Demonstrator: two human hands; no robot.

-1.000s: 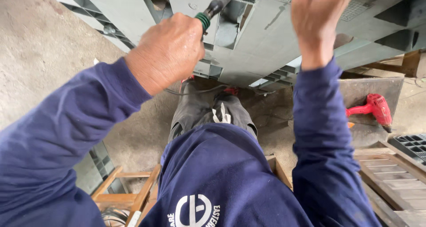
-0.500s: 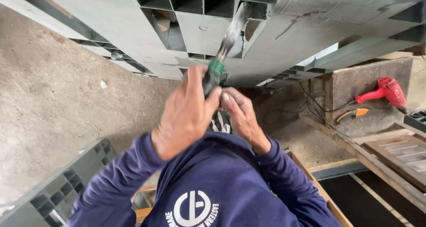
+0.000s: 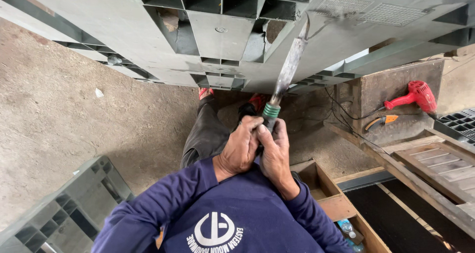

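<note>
**Both hands wrapped on one long tool, tip up against the grey pallet**

Far left, low: corner of a second grey pallet (image 3: 64,218), lying on the dirt floor (image 3: 74,109). Above it, spanning the whole top of the view: underside of a big grey plastic pallet (image 3: 217,35), ribbed into square cells, some broken at the edges.

Centre: left hand (image 3: 240,149) closed round the handle of a long tool (image 3: 287,72), fingers (image 3: 250,129) curled tight on the grip just below the green collar. Right hand (image 3: 274,154) pressed against the left, touching it, fingers likewise clamped on the same handle from the other side. Blade dull and blackened, tilted slightly right, pointing up, tip at the pallet's underside near a cracked rib; contact itself too fine to judge. Below the hands: dark blue sleeves, dark trousers, red-trimmed shoes on the floor.

Right of the hands: open wooden box (image 3: 326,188), a plastic bottle (image 3: 349,230) low beside it. Further right: wooden block carrying a red power tool (image 3: 413,97) with its cord, and orange-handled pliers (image 3: 381,120) just beside. Far right: wooden slats (image 3: 440,169) and a dark grid edge.
</note>
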